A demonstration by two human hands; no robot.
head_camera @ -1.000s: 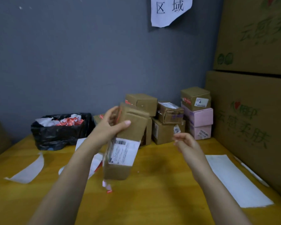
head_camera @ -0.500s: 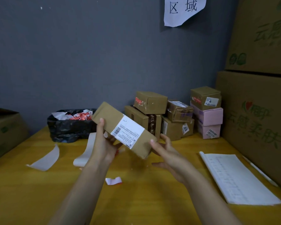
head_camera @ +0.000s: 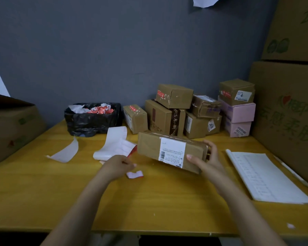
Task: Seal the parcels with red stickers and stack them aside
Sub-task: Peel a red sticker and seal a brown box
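the right hand [head_camera: 207,163] grips the right end of a long brown parcel [head_camera: 149,148], thumb on the near face and fingers wrapped round the far end. the parcel lies lengthwise across the middle of the yellow table [head_camera: 149,201], its white shipping label facing up, just in front of the stacked parcels [head_camera: 174,112] at the grey wall. i cannot tell whether its underside touches the table.

the left hand [head_camera: 117,166] is near the parcel's left end, apart from it, with its fingers curled. its fingertips meet the red-edged end of a curled white sticker strip [head_camera: 114,144]; it may be pinching that edge, but the blur leaves it unclear. a small red and white scrap [head_camera: 134,174] lies just beside this hand.

further left are a loose white strip [head_camera: 66,153] and a black bag [head_camera: 92,119] of red and white scraps. a printed sheet [head_camera: 267,176] lies to the right, beside large cartons [head_camera: 288,121].
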